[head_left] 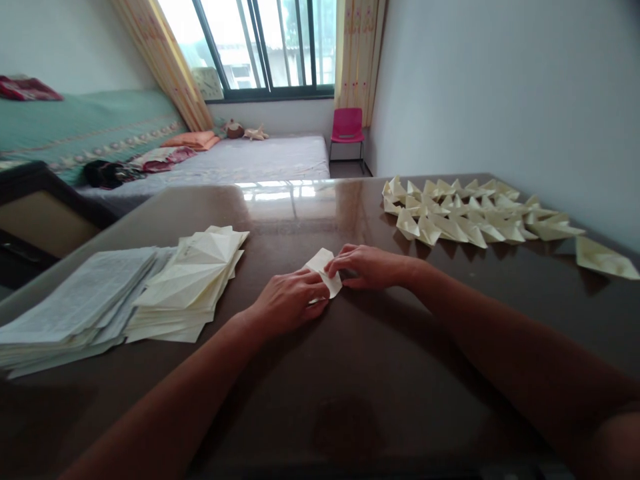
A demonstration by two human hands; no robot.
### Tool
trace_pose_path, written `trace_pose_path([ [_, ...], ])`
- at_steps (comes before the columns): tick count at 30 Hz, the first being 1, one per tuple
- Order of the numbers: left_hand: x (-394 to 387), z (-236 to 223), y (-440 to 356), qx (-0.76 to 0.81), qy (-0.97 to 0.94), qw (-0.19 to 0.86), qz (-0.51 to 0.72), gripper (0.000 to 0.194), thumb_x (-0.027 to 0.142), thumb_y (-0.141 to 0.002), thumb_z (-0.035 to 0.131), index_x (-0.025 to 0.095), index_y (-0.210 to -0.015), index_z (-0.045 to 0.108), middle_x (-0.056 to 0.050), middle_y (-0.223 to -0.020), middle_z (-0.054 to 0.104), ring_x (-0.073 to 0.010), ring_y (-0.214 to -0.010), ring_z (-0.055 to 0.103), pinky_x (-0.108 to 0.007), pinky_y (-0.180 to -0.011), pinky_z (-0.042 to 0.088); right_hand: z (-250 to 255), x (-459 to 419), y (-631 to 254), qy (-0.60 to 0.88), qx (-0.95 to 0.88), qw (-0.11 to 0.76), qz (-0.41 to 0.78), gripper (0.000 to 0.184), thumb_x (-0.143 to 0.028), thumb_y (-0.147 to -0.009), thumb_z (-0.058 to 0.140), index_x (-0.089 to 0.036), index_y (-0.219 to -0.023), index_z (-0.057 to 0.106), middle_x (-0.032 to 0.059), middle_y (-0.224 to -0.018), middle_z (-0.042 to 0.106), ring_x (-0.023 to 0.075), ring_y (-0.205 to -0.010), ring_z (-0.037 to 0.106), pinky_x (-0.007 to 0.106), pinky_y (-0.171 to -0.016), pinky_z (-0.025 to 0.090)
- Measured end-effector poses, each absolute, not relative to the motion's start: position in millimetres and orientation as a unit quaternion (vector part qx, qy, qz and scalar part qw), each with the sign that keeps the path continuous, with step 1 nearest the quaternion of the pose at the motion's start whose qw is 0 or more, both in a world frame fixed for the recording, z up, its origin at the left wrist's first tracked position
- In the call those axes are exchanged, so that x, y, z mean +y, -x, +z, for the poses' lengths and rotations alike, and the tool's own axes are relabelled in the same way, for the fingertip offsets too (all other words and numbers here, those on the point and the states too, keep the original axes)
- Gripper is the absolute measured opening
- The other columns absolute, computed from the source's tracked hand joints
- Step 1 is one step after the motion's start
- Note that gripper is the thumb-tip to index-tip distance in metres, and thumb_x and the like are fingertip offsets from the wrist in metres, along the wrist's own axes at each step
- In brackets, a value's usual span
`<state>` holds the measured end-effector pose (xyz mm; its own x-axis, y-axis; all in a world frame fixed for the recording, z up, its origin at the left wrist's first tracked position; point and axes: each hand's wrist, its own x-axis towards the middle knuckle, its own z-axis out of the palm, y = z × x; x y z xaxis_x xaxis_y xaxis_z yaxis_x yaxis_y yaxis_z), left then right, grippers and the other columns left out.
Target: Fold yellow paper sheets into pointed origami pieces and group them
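Note:
A small folded piece of cream paper (321, 260) lies on the glossy brown table between my two hands. My left hand (291, 298) is on its near left side, fingers bent together over the lower part, the thumb by the near edge. From the right, my right hand (364, 267) grips the paper, its fingertips on the upper face and the thumb close to the right edge. Fingers cover part of the folds. Left of my hands sits a stack of creased cream sheets (193, 267). Rows of folded paper boats (457, 213) stand at the far right.
A pile of printed sheets (75, 293) lies at the table's left, against the creased stack. One paper boat (606, 259) stands apart near the right edge. Beyond the table (350, 393) are a bed (285, 157), a pink chair (347, 127) and a window.

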<state>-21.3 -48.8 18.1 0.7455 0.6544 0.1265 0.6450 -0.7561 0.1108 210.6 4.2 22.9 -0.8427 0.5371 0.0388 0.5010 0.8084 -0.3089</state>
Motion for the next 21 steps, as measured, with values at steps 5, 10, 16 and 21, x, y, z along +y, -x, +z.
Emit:
trace_pose_path([
  [5,-42.1,14.5,24.6,0.389,-0.907,0.116,0.113,0.023,0.032,-0.09,0.047,0.028,-0.097,0.069,0.0,-0.102,0.068,-0.0166,-0.094,0.058,-0.026,-0.08,0.043,25.5,5.9,-212.0,0.249,-0.948,0.055,0.192,0.036,-0.028,-0.074,0.07,-0.023,-0.109,0.065,0.0036,-0.117,0.064,0.0212,-0.109,0.05,0.032,-0.093,0.039],
  [10,-33.5,9.0,26.4,0.464,-0.858,0.181,0.13,0.027,0.039,-0.088,0.049,0.021,-0.082,0.068,0.002,-0.075,0.066,-0.012,-0.067,0.056,-0.022,-0.064,0.039,17.0,4.0,-203.9,0.272,-0.937,0.097,0.196,0.018,-0.037,-0.079,0.067,-0.022,-0.09,0.069,0.0024,-0.115,0.064,0.0197,-0.104,0.052,0.032,-0.092,0.036],
  [16,-28.9,3.7,24.0,0.514,-0.836,0.146,0.123,0.033,0.042,-0.09,0.044,0.019,-0.076,0.064,0.0,-0.07,0.066,-0.0128,-0.063,0.056,-0.023,-0.061,0.036,8.3,0.8,-195.7,0.333,-0.918,0.104,0.187,0.016,-0.034,-0.086,0.059,-0.022,-0.087,0.07,0.0021,-0.116,0.063,0.0195,-0.105,0.051,0.034,-0.092,0.036],
  [21,-29.0,2.9,20.3,0.552,-0.82,0.111,0.108,0.032,0.046,-0.089,0.045,0.022,-0.079,0.063,-0.002,-0.075,0.069,-0.0159,-0.065,0.06,-0.024,-0.059,0.036,9.6,-6.7,-188.6,0.388,-0.908,0.069,0.141,0.02,-0.036,-0.089,0.054,-0.022,-0.09,0.069,0.0034,-0.123,0.058,0.022,-0.108,0.048,0.036,-0.091,0.039],
])
